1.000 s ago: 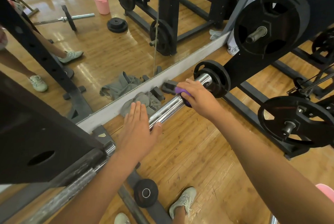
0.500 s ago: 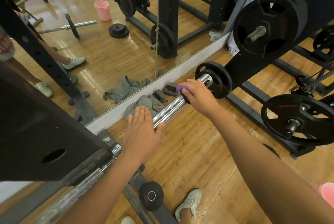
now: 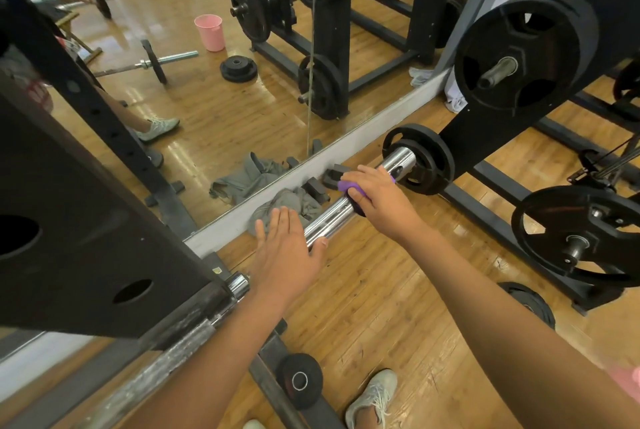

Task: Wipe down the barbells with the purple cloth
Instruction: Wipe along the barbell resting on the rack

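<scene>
**A:** Where's the cloth?

**B:** The cloth (image 3: pixel 345 186) is purple and soft-looking. It lies on the chrome sleeve of the bar (image 3: pixel 329 217), near the sleeve's outer end. The right hand (image 3: pixel 381 196) curls over it, gripping cloth and sleeve together, so only slivers of purple show past the fingers.

**A:** And the left hand?

**B:** The left hand (image 3: pixel 287 252) lies flat, fingers straight and together, grasping nothing. Its palm rests on the sleeve closer to the rack (image 3: pixel 86 238), with the thumb touching the near side.

**A:** What's the bar like?

**B:** The sleeve is round, smooth and mirror-bright. The shaft nearer the camera is duller and scuffed with whitish marks. It passes a black steel rack with round holes. A black disc plate (image 3: pixel 426 165) sits just beyond the sleeve's end; whether it is on this bar I cannot tell.

**A:** Any containers?

**B:** A pink tapered bucket (image 3: pixel 209 31), which looks like plastic, stands upright in the mirror (image 3: pixel 207 109). I can't make out what is in it.

**A:** Under the bar?

**B:** A crumpled grey rag (image 3: pixel 298 203) lies on the glossy plank floor (image 3: pixel 381 307), against the mirror's base.
</scene>
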A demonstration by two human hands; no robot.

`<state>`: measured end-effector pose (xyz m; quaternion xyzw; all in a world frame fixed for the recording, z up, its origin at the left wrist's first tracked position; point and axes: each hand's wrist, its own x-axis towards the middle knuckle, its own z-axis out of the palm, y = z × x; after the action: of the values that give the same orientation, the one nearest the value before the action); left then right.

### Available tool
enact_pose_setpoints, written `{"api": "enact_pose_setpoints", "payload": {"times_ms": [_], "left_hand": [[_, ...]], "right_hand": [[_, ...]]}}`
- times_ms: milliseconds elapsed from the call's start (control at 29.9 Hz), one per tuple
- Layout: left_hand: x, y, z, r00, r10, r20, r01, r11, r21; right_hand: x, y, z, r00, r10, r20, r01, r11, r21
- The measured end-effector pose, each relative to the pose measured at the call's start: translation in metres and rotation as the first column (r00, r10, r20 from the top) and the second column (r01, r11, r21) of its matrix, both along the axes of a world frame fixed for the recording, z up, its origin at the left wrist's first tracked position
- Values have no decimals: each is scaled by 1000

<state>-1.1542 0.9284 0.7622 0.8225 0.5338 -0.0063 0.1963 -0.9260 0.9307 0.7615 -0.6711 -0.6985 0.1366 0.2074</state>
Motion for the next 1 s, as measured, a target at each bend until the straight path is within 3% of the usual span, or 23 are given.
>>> {"api": "enact_pose_setpoints", "payload": {"times_ms": [100, 268, 435, 636, 836, 1004], "left_hand": [[1, -2, 1, 1000, 0, 2, 0, 1000, 17], [1, -2, 1, 1000, -2, 19, 1, 1000, 24], [1, -1, 1, 1000, 4, 29, -4, 1000, 27], [0, -3, 1, 1000, -6, 26, 5, 999, 32], [2, -13, -2, 1000, -4, 18, 1, 992, 123], [2, -14, -2, 1000, -6, 15, 4, 991, 130]], "right_hand": [[10, 3, 1, 1000, 30, 9, -30, 999, -42], [1, 8, 9, 995, -95, -33, 96, 995, 8], [-4, 0, -6, 999, 37, 9, -37, 998, -46], [2, 8, 6, 998, -55, -24, 55, 998, 9], [11, -5, 5, 1000, 12, -13, -12, 1000, -27], [5, 1, 8, 998, -56, 10, 56, 998, -42]]}}
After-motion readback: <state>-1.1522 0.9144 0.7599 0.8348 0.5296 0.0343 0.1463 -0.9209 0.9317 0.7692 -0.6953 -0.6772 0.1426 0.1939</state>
